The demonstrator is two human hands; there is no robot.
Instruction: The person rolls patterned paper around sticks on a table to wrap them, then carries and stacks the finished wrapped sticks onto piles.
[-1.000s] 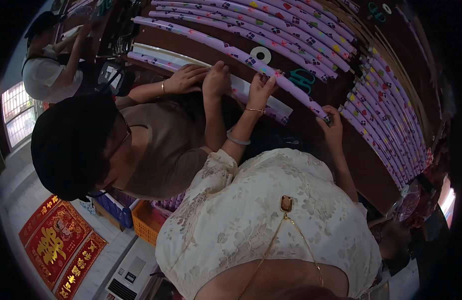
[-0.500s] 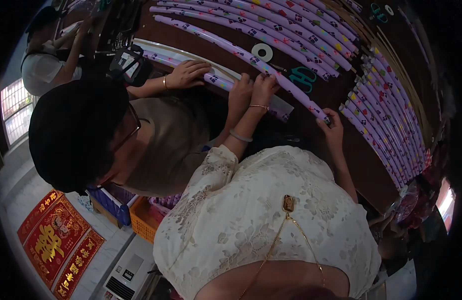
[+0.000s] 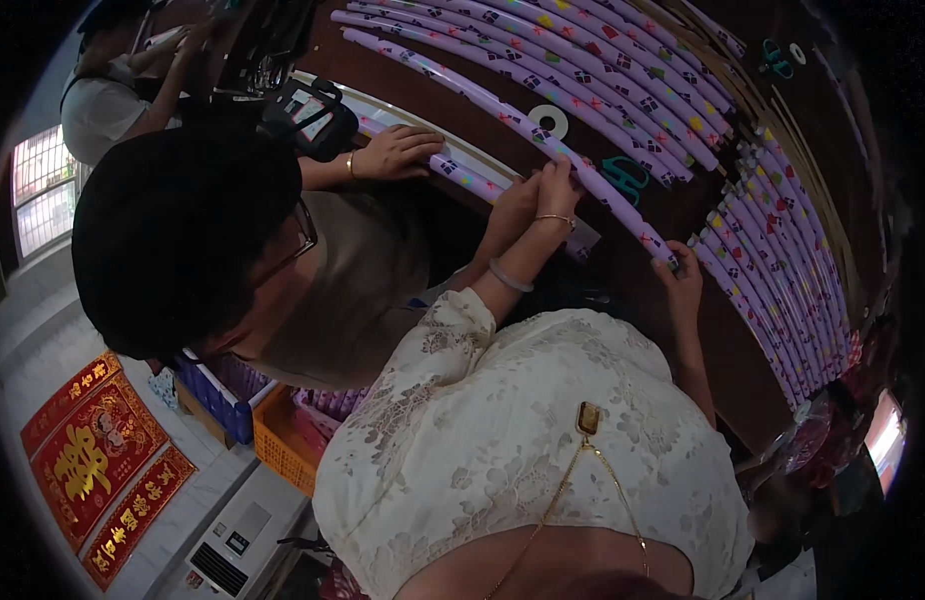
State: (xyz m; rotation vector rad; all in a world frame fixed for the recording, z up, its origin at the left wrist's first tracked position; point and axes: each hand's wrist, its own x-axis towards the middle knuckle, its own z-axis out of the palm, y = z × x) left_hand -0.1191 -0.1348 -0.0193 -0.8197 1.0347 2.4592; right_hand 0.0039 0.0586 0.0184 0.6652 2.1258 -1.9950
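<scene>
In the head view, your right hand [image 3: 686, 275] pinches the near end of a purple roll [image 3: 505, 112], which lies slantwise over the brown table [image 3: 698, 212]. Your left hand [image 3: 556, 188] has its fingertips against the roll's side; you can't tell how firmly they grip. White tape [image 3: 562, 124] and green scissors [image 3: 624, 178] sit just beyond the roll. Close beside your left hand is a co-worker's hand [image 3: 516, 207]; more rolls [image 3: 773, 262] are stacked past your right hand.
</scene>
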